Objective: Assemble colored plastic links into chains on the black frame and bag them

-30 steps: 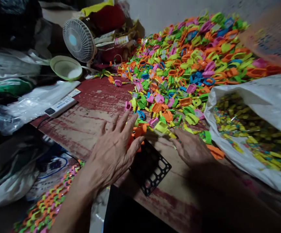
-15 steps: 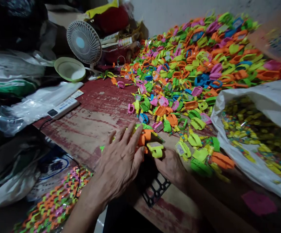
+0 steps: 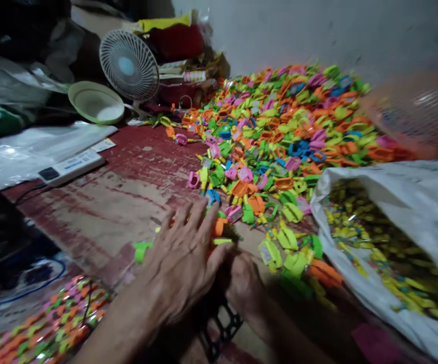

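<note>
My left hand lies palm down with its fingers stretched forward, over a group of small coloured plastic watch-shaped pieces. An orange piece shows past its fingertips and a green piece sticks out on its left. Beside its thumb, my right hand is curled and blurred; what its fingers hold is hidden. Below both hands is a black plastic rack with round openings, partly covered by them. Several loose yellow-green pieces lie right of my right hand.
A large heap of watch-shaped pieces fills the back right. At right, a white sack holds yellow-capped tubes. Back left are a fan, a bowl and a white box-like device. Bagged pieces lie lower left.
My right hand has moved in towards my left thumb. The yellow-green piece seen at its fingers before is now mostly hidden. The camera view has shifted, moving the surroundings in the picture.
</note>
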A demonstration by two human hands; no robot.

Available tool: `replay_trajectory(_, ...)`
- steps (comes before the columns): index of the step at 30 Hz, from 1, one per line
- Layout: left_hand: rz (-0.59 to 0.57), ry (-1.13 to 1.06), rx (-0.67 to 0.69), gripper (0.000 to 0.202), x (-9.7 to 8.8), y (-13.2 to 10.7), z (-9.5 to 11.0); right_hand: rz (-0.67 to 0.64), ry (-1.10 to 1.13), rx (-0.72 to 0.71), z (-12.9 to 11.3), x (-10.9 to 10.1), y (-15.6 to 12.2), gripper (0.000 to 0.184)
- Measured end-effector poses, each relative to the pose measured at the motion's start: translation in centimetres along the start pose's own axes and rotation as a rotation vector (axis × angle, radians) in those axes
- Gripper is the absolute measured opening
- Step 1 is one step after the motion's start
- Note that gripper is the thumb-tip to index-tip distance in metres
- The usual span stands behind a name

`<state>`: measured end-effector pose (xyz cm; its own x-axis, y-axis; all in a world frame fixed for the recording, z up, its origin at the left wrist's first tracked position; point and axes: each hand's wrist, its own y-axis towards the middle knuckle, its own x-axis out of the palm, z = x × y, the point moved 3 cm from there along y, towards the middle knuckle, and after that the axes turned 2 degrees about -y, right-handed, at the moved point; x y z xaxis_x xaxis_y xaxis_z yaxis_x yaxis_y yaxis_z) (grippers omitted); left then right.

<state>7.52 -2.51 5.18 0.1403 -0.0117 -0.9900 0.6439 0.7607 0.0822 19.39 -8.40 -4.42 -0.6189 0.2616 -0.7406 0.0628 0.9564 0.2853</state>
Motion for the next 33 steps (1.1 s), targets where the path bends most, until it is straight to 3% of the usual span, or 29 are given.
replay_trajectory(5,-0.085,-0.063,-0.025,0.069,0.9,0.5,-0.6,-0.046,0.225,-0.065,-0.1,-1.5,0.4,0.032)
replay_trajectory(8,-0.028,-0.086,0.015,0.069,0.9,0.0,-1.0,0.053,0.111,-0.127,1.6,-4.8,1.3,0.029)
replay_trajectory(11,0.055,-0.103,0.051,0.069,1.1,-0.6,-1.4,0.185,-0.087,-0.030,4.1,-9.6,3.0,0.026)
replay_trajectory(14,0.105,-0.104,0.050,0.071,1.4,-0.7,-1.6,0.087,-0.313,0.064,5.9,-12.2,4.9,0.023)
replay_trajectory(16,0.125,-0.094,0.064,0.074,1.7,-0.6,-1.6,0.004,-0.407,0.086,6.4,-12.1,6.0,0.025)
replay_trajectory(19,0.191,-0.064,0.077,0.074,1.7,-0.4,-1.4,0.043,-0.429,0.056,6.3,-11.0,7.8,0.025)
replay_trajectory(21,0.210,-0.046,0.091,0.073,1.5,-0.3,-1.4,-0.001,-0.489,0.010,6.1,-10.1,9.3,0.029)
replay_trajectory(25,0.156,-0.031,0.126,0.070,1.1,-0.4,-1.4,-0.260,-0.663,-0.036,7.0,-8.9,11.9,0.038)
replay_trajectory(33,0.010,-0.073,0.034,0.068,0.8,-0.5,-1.3,-0.335,-0.864,-0.219,10.8,-7.8,12.5,0.037)
